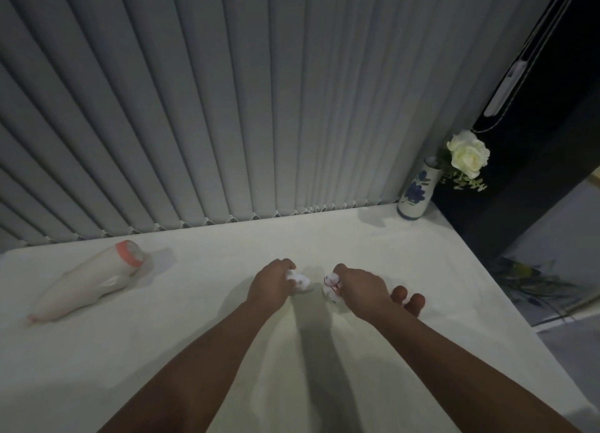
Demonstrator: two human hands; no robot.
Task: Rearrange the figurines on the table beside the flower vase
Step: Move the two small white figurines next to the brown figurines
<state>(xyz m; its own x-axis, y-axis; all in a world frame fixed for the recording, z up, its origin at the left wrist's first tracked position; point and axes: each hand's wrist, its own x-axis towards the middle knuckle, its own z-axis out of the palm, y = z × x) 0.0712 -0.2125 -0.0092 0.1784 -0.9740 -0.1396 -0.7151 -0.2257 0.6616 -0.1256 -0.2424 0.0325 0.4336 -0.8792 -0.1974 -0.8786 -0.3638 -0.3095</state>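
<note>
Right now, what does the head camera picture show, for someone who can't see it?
Two bare hands, left hand and right hand, each grip a small white figurine on a white table. A blue-flowered vase stands far right.

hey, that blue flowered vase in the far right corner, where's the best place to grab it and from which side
Probably around the vase body's painted middle, coming from its open left front. It stands upright; the blinds sit close behind and the white rose leans out to the right, so avoid the top.

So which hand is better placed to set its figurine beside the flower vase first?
Probably the right hand: its red-marked figurine is on the side of the table where the vase stands, so the left hand would reach across.
</note>
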